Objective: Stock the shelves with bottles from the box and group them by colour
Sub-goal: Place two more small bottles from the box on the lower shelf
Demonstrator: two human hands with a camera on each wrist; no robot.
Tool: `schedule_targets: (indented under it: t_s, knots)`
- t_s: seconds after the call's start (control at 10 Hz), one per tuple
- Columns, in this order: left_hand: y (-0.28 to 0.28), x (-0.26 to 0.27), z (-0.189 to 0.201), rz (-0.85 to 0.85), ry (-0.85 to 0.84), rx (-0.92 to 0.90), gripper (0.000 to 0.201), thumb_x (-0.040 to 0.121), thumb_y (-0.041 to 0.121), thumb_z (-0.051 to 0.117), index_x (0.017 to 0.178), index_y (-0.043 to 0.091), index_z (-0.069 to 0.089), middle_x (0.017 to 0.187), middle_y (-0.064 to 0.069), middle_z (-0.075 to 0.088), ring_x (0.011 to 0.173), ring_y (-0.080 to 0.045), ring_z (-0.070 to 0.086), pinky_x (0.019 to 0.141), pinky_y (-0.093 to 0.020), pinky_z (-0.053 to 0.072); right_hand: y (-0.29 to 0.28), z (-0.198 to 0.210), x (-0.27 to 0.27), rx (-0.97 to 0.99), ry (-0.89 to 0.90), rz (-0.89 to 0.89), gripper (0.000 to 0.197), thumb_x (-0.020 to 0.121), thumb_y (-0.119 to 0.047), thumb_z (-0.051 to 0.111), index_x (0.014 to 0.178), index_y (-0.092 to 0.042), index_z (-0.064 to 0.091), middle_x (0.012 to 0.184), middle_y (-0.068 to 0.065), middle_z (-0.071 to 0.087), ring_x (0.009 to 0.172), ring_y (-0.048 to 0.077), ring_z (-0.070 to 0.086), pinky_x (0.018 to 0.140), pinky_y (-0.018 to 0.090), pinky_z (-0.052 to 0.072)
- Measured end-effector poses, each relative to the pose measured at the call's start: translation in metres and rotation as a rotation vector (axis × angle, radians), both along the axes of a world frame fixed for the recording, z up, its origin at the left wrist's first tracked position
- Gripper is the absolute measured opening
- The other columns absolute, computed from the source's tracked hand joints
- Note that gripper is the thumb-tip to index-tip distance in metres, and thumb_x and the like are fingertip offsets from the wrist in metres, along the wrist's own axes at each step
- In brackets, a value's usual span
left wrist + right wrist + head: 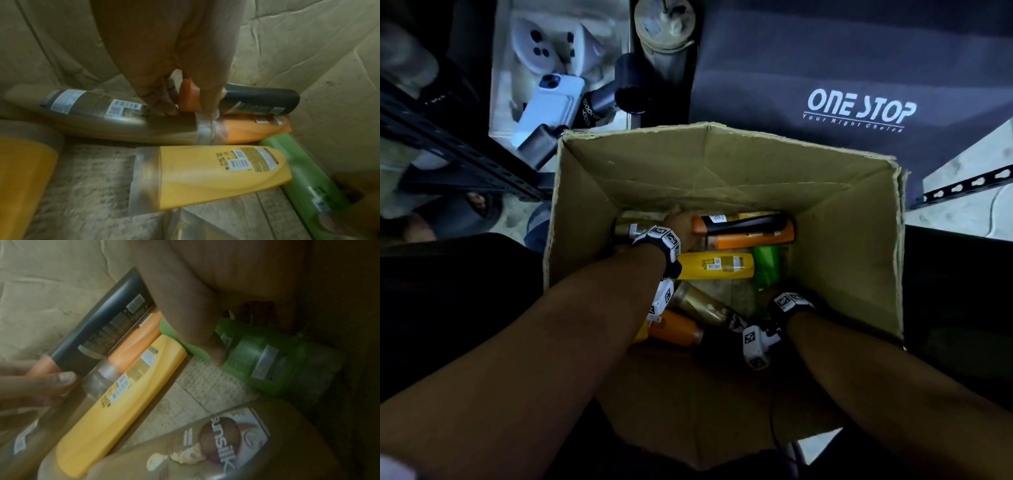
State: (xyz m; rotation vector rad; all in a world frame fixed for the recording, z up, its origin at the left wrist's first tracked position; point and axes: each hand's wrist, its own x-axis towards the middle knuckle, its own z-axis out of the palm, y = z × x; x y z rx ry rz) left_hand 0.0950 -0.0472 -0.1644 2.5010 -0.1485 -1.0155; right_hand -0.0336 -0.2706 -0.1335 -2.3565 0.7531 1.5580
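An open cardboard box (722, 164) holds several bottles lying flat. My left hand (681, 228) reaches to the far side and pinches the orange cap of a black bottle (750, 222), which lies on an orange bottle (252, 129). In the left wrist view, thumb and fingers (162, 104) close round that cap. My right hand (767, 301) is low at the right, its thumb (205, 337) curled over a green bottle (267, 356) with the fingers in shadow behind it. A yellow bottle (714, 265) lies in the middle, and gold bottles (92, 116) lie alongside.
A white bin (503, 68) with a phone (551, 99) and small devices stands beyond the box at the left. A dark "ONE STOP" bag (859, 85) is behind it. A black perforated shelf rail (458, 150) runs at the left, another rail (962, 186) at the right.
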Motion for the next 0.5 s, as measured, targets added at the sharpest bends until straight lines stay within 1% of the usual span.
schedule_targets:
  t_s: [0.1,0.2,0.3,0.4,0.5]
  knots:
    - [-0.002,-0.001,0.011,0.009,-0.019,-0.008,0.046,0.092,0.022,0.07,0.134,0.008,0.057,0.134,-0.016,0.061,0.124,-0.035,0.056,0.106,-0.04,0.043,-0.005,-0.005,0.001,0.068,-0.128,-0.186,0.051,0.104,-0.015,0.052,0.148,0.007,0.037,0.156,0.024,0.036,0.144,0.036,0.037,0.112,0.037,0.034]
    - [0.0,-0.004,0.023,-0.011,0.009,0.02,0.049,0.093,0.032,0.07,0.133,0.006,0.057,0.132,-0.017,0.061,0.12,-0.036,0.057,0.1,-0.041,0.047,-0.003,-0.007,-0.004,0.121,-0.178,-0.193,0.05,0.102,-0.008,0.054,0.145,0.011,0.037,0.154,0.026,0.038,0.143,0.037,0.039,0.11,0.035,0.035]
    - [0.004,-0.003,0.038,-0.034,0.027,0.071,0.045,0.093,0.037,0.069,0.122,0.004,0.063,0.121,-0.019,0.066,0.111,-0.036,0.062,0.093,-0.04,0.051,-0.001,0.003,-0.004,0.105,-0.156,-0.213,0.053,0.105,-0.024,0.052,0.15,0.001,0.038,0.155,0.02,0.04,0.141,0.036,0.042,0.109,0.039,0.039]
    - [0.01,-0.003,0.062,-0.034,-0.017,0.092,0.047,0.092,0.041,0.07,0.121,0.004,0.065,0.12,-0.019,0.067,0.109,-0.036,0.063,0.09,-0.038,0.05,0.0,0.021,0.001,0.039,-0.207,-0.166,0.063,0.099,-0.049,0.053,0.151,-0.014,0.041,0.148,0.016,0.047,0.131,0.037,0.051,0.106,0.047,0.045]
    - [0.017,-0.006,0.09,-0.035,-0.086,0.079,0.053,0.091,0.048,0.069,0.128,0.011,0.064,0.126,-0.016,0.066,0.114,-0.036,0.061,0.098,-0.04,0.049,0.008,0.037,0.011,0.149,-0.218,-0.206,0.064,0.099,-0.042,0.059,0.152,-0.015,0.036,0.154,0.015,0.041,0.136,0.036,0.046,0.111,0.044,0.04]
